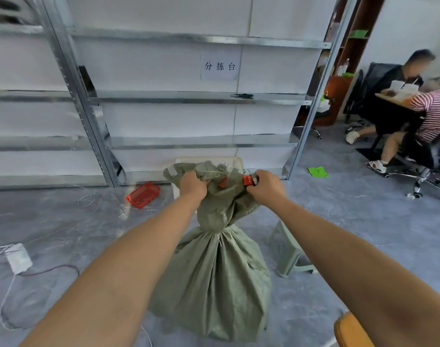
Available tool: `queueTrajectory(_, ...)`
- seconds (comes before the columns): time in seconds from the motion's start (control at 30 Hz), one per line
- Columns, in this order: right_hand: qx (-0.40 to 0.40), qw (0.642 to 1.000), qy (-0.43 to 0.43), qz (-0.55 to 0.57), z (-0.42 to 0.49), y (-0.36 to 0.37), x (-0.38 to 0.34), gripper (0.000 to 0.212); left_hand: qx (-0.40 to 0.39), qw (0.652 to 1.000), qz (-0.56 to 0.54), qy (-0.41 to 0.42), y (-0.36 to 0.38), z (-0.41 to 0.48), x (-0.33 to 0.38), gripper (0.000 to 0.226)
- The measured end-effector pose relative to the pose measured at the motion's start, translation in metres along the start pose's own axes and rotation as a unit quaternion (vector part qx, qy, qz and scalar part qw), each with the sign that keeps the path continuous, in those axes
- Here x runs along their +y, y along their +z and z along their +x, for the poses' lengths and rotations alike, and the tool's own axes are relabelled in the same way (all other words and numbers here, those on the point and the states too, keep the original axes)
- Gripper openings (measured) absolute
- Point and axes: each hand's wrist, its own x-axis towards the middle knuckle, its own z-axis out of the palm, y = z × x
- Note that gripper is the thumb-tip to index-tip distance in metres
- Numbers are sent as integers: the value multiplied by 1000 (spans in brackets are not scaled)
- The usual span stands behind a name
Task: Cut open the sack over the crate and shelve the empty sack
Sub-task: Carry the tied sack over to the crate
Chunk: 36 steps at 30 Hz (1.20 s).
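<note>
Green sack [213, 271] upright on floor [63, 221], neck tied, just in front of white crate [235, 162]. Left hand [192, 184] grips bunched top. Right hand [265, 187] pinches red tag [248, 180], print unreadable. Sign [219, 66] behind rack [201, 97] reads 分拣台.

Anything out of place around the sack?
Yes: a small red plastic basket lies tilted on the floor left of the green woven sack, pale loose strings around it; a green paper scrap lies further right.
</note>
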Motion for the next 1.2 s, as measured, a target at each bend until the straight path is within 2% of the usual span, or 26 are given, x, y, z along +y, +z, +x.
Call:
queueTrajectory(0.07, -8, 1000, -12, 11, 34, 3, -2, 18, 4, 1000, 3, 2, 8, 32, 7, 19)
queueTrajectory(0.13, -15, 999, -22, 19, 66, 9, -5, 24, 13, 1000, 6, -1, 13, 64, 12, 15)
queueTrajectory(0.33, -15, 999, -11, 50, 174, 35, -14, 30, 28, 999, 15, -19, 32, 170, 17, 21)
queueTrajectory(0.5, -15, 998, -16, 62, 268, 66, -18, 15, 0, 999, 18, -29, 57, 273, 9, 24)
queueTrajectory(0.63, -5, 997, 26, 71, 339, 89, -15, 33, -34, 999, 24, -25, 85, 349, 4, 23)
queueTrajectory(0.9, -18, 992, 107, 57, 449, 129, 6, 13, -122, 990, 75, -13, 151, 464, -2, 17)
queueTrajectory(1.07, -52, 986, 133, 85, 532, 159, 21, 30, -111, 990, 81, -32, 186, 548, -24, 29)
queueTrajectory(1.2, -94, 980, 143, 97, 595, 191, 31, 28, -111, 986, 102, -69, 213, 606, -46, 23)
